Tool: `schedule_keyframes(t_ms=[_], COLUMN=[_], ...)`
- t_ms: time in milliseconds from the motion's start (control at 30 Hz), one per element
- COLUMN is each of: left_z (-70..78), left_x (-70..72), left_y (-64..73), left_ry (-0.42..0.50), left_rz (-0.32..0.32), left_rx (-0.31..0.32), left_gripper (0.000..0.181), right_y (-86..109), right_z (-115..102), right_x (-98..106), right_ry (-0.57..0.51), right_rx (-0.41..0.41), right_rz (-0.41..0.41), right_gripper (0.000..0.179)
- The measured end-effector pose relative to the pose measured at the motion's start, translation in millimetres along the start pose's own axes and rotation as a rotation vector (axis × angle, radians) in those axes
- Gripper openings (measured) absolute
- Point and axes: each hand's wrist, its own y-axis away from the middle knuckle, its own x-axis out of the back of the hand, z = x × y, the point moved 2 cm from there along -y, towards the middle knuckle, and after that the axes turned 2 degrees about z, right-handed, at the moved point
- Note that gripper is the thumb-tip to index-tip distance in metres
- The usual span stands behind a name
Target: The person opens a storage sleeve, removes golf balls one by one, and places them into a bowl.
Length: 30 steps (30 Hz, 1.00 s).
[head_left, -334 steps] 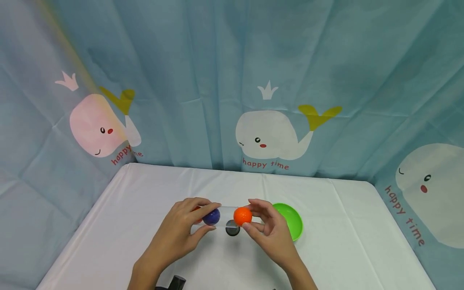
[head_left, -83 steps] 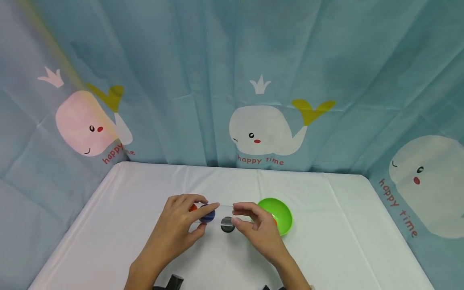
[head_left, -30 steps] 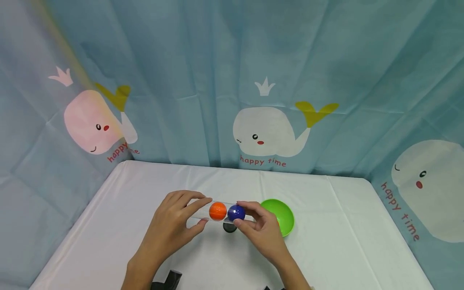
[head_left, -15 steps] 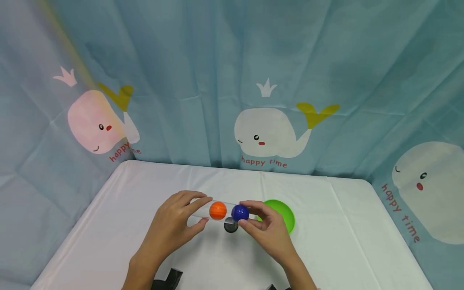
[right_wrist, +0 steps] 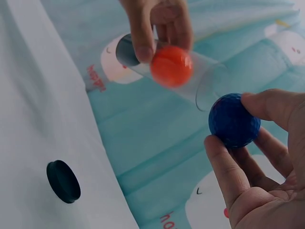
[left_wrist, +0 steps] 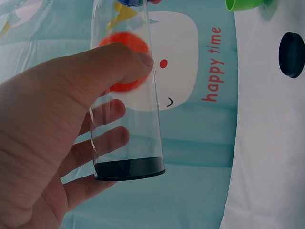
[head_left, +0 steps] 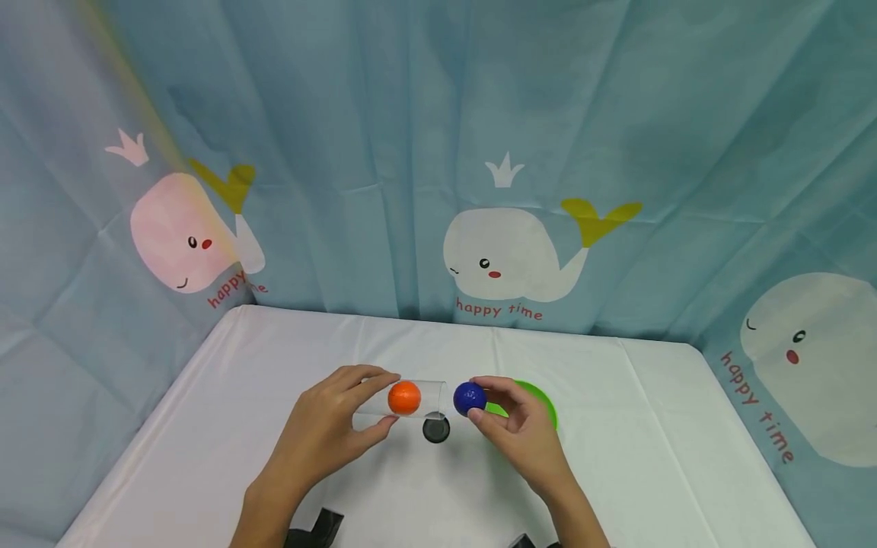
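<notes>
My left hand (head_left: 329,415) grips a clear plastic tube (head_left: 432,396) held sideways above the table, thumb on one side and fingers on the other. Inside it an orange ball (head_left: 404,397) sits partway along, and the tube's black base (left_wrist: 129,168) shows in the left wrist view. Just outside the tube's open end, my right hand (head_left: 524,426) pinches a dimpled blue golf ball (right_wrist: 234,120) between thumb and fingertips. A small gap parts this ball from the tube's rim in the head view.
A round black cap (head_left: 436,430) lies on the white-covered table (head_left: 651,457) below the tube. Behind my right hand stands a green bowl (head_left: 546,402), partly hidden. A blue whale-print curtain (head_left: 384,228) closes off the back and sides.
Earlier my right hand held an orange ball at the tube's mouth, and later one lay in the bowl. Since then the blue golf ball has slid along the tube and come out rightward.
</notes>
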Motion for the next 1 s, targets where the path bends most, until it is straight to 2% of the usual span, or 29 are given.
schedule_keyframes(t_ms=[167,433,1000], left_z=[-0.2,0.3,-0.1], left_x=[-1.8,-2.5,-1.8], left_y=[0.4,0.3,0.4], left_ry=[0.035,0.042,0.066], left_rz=[-0.001,-0.024,-0.009], left_rx=[-0.008,-0.002,0.003], left_gripper=[0.053,0.053,0.051], right_y=[0.9,0.3,-1.7], right_z=[0.2,0.5,0.2], right_x=[6.8,18.9,39.6], right_ry=[0.017,0.055,0.129], right_rx=[-0.003,-0.071,-0.098], right_rz=[0.015,0.053,0.162], right_gripper=[0.039,0.04,0.039])
